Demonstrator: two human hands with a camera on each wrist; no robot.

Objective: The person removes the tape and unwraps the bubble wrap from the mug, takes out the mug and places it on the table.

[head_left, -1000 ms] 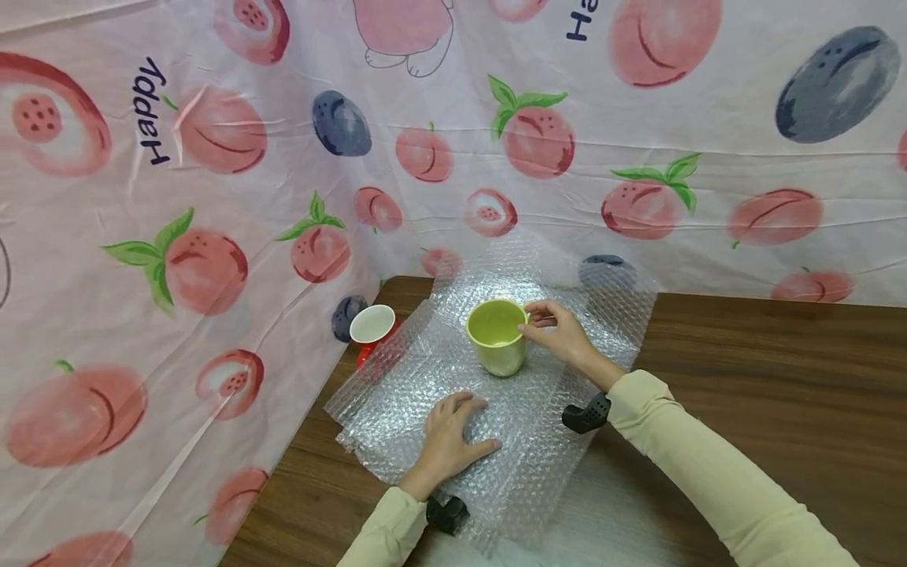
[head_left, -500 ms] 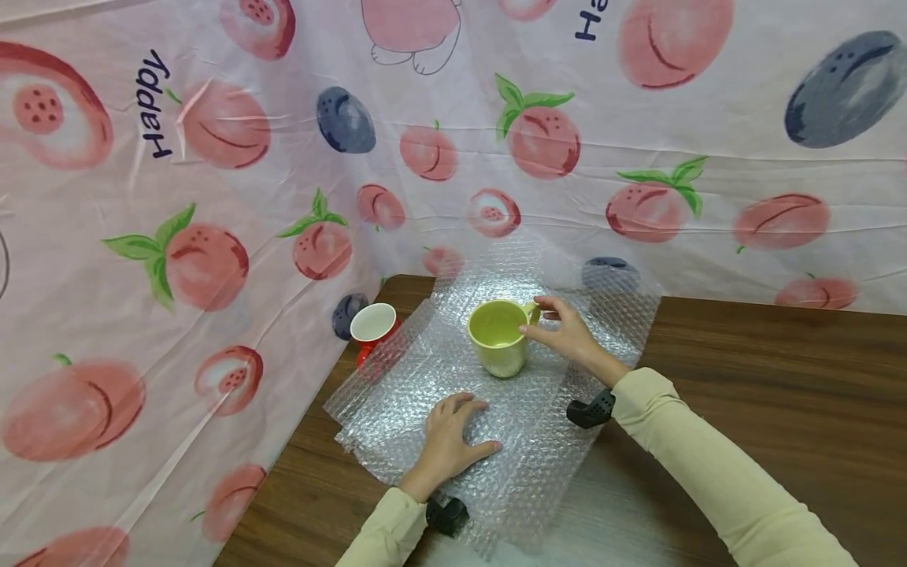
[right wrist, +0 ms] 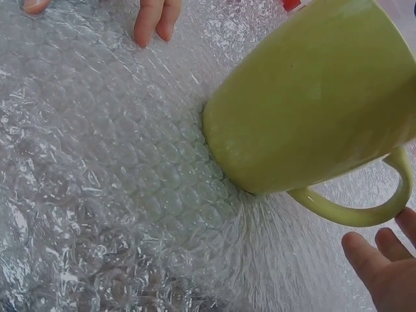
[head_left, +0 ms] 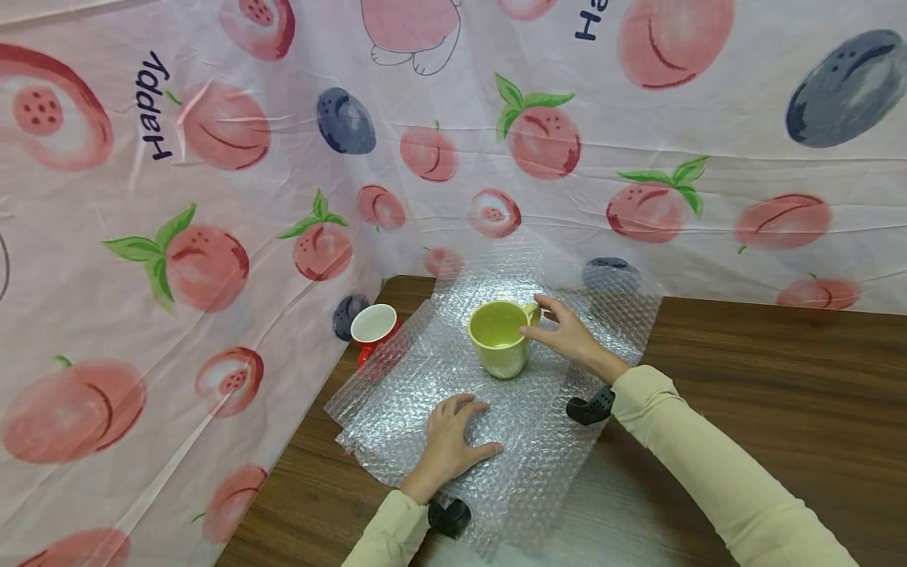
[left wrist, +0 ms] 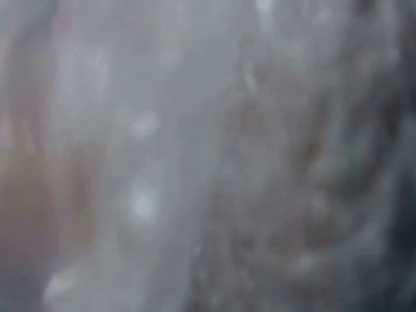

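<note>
A yellow-green mug (head_left: pixel 501 358) stands upright on a sheet of bubble wrap (head_left: pixel 524 425). My right hand (head_left: pixel 567 331) is at the mug's handle, index fingertip by its top and thumb near the rim; the handle shows between them. In the right wrist view, my right fingers (right wrist: pixel 364 257) lie loosely beside the handle (right wrist: pixel 351 213), one touching its outer side or nearly so. My left hand (head_left: pixel 449 441) rests on the wrap in front of the mug, thumb and fingers spread, holding nothing. The left wrist view is too blurred to make out the hand.
A red cup with a white inside (head_left: pixel 373 324) stands at the left, partly behind the wrap's raised edge. Brown wooden tabletop (head_left: pixel 751 378) extends to the right. A fruit-printed cloth (head_left: pixel 453 157) hangs behind and at the left; the wrap's far end leans against it.
My right fingers have shifted slightly right and spread, so that more of the mug's handle shows. The mug and my left hand keep their places; the head view has shifted a little.
</note>
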